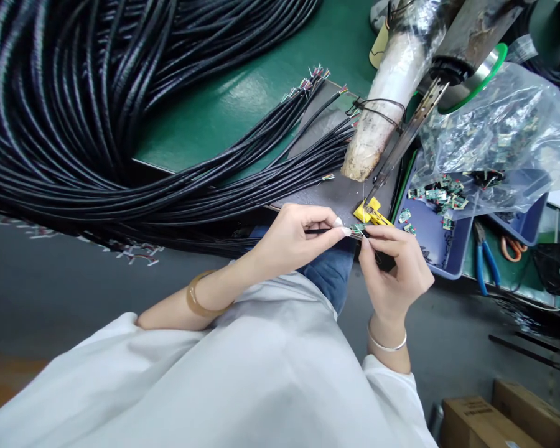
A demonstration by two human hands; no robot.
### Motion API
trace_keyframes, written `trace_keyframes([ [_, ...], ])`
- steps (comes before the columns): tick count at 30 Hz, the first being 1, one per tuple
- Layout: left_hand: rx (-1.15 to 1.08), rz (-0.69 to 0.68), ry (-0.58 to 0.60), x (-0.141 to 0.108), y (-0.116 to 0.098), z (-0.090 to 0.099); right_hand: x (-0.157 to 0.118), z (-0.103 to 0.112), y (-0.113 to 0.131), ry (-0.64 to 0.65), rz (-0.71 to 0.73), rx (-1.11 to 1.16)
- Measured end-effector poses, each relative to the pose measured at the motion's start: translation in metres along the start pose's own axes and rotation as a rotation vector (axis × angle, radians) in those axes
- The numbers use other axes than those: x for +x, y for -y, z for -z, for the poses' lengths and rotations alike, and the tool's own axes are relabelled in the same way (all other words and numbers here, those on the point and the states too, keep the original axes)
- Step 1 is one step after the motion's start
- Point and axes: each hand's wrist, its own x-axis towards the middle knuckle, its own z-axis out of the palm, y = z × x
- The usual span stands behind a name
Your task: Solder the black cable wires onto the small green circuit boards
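My left hand [303, 233] pinches the end of a black cable [318, 231] between thumb and fingertips. Its stripped wires meet a small green circuit board [357, 229], which my right hand [394, 261] grips from the other side with thumb and fingers. A thin silvery wire runs down by the board; whether the right fingers hold it too, I cannot tell. Just above the hands, a soldering iron [413, 127] points down, its tip by a yellow clip-like piece [372, 213]. A whitish, wrapped tube [378, 109] ends beside the iron.
Bundled black cables [74, 112] cover the left of the green table [205, 102]. To the right, a purple tray [448, 252] holds several small boards, beneath a clear plastic bag [499, 137]. Blue-handled pliers [486, 261] and orange-handled scissors [512, 247] lie beyond. Cardboard boxes [485, 423] stand below.
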Motion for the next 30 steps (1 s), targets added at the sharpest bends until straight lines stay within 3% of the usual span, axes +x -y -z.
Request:
trace_keyframes([
  [3, -0.184, 0.166, 0.166, 0.009, 0.001, 0.004, -0.003, -0.004, -0.004, -0.026, 0.121, -0.055],
  [5, -0.250, 0.231, 0.210, 0.014, 0.001, 0.006, -0.005, -0.006, -0.007, -0.030, 0.160, -0.069],
  [20, -0.025, 0.058, -0.040, 0.030, -0.009, -0.008, 0.014, -0.015, -0.016, -0.094, 0.012, -0.005],
  [30, 0.007, 0.047, -0.075, 0.026, -0.012, -0.008, 0.018, -0.012, -0.006, -0.083, 0.021, -0.082],
])
